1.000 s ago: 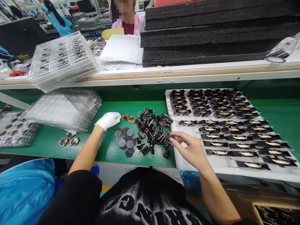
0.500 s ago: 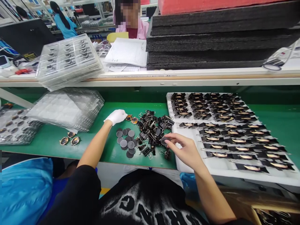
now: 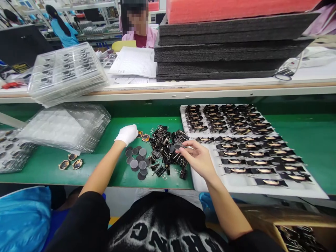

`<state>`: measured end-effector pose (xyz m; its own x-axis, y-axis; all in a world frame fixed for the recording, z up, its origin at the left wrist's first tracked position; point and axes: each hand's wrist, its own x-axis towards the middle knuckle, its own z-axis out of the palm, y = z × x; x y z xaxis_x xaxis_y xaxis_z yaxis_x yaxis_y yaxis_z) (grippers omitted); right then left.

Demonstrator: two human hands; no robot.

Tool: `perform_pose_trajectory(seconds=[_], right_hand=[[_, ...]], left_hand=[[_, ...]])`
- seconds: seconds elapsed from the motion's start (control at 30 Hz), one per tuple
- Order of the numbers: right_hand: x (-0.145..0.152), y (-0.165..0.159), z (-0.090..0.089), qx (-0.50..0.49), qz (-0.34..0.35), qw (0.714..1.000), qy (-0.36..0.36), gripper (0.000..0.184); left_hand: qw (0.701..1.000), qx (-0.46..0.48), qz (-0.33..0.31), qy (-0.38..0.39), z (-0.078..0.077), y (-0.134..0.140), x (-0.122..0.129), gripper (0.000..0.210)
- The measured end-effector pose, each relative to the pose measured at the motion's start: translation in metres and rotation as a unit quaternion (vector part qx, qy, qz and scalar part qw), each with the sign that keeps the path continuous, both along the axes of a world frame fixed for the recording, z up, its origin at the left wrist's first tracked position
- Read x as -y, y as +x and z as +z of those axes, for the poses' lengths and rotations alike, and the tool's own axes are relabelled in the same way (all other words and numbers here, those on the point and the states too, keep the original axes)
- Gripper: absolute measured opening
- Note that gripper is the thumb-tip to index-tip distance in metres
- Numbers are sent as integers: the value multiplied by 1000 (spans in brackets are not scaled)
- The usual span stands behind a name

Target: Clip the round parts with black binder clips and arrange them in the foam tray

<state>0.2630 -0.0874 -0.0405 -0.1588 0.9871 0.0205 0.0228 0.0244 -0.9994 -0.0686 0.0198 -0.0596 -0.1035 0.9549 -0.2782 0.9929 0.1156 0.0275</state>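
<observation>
While my gloved left grip [image 3: 127,134] pinches the amber lens pair [image 3: 142,136] far of the grey discs [image 3: 138,162], my right grip [image 3: 195,158] grasps one dark disc [image 3: 179,146] above the binder clips [image 3: 168,148] on the tabletop [image 3: 115,168].

My green bench top [image 3: 118,175] carries a heap of black binder clips [image 3: 168,150] beside grey discs [image 3: 138,161]. I also see clear blister trays [image 3: 65,126] and a white tray [image 3: 236,182] lying on it.

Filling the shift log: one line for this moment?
left hand: on gold-rimmed lenses | right hand: holds grey disc | over binder clips
</observation>
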Motion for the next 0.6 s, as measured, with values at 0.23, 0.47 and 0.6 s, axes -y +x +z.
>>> perform_pose_trajectory(seconds=[0.23, 0.47, 0.6], right_hand=[[-13, -16, -2, -9, 32, 999, -21, 34], [-34, -32, 4, 25, 102, 994, 12, 22], [-44, -41, 7, 14, 111, 994, 10, 25]], left_hand=[[1000, 10, -23, 11, -9, -6, -2, 36], [998, 38, -34, 33, 15, -6, 2, 27], [989, 90, -69, 100, 41, 14, 24, 34]])
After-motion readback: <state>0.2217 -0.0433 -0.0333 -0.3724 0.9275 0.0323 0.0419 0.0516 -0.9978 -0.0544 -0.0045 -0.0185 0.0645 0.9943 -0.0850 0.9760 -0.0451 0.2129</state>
